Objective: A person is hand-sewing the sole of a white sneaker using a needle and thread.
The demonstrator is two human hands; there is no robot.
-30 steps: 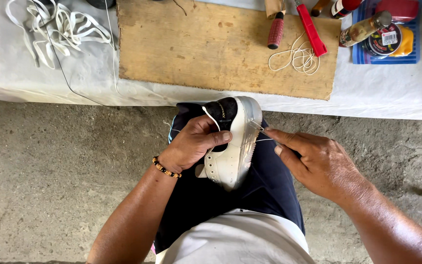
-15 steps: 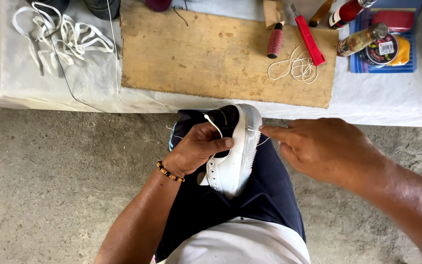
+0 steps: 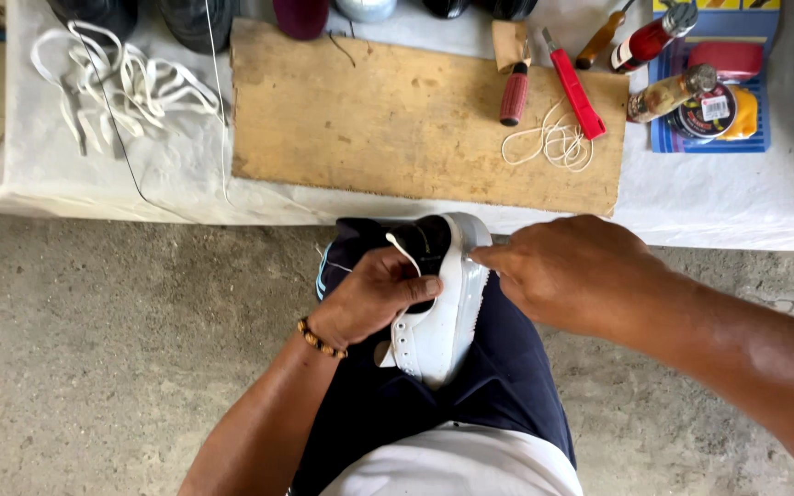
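A white sneaker [image 3: 443,321] with a dark lining lies on its side on my lap. My left hand [image 3: 374,298], with a bead bracelet at the wrist, grips the shoe's upper with the fingers inside the opening. My right hand [image 3: 567,271] is closed with pinched fingertips at the edge of the sole near the heel. A thin pale thread runs from the shoe toward the left hand; what the right fingers pinch is too small to tell.
A low table under a white cloth [image 3: 158,174] stands ahead, with a wooden board [image 3: 397,119], a red-handled awl [image 3: 514,92], a red knife [image 3: 573,87], a coil of thread [image 3: 553,142], white laces [image 3: 121,87], bottles and tins [image 3: 691,92]. Concrete floor lies around.
My right hand has moved up and left from beside the shoe to the sole's heel edge. The left hand keeps its grip on the shoe. The view has shifted slightly.
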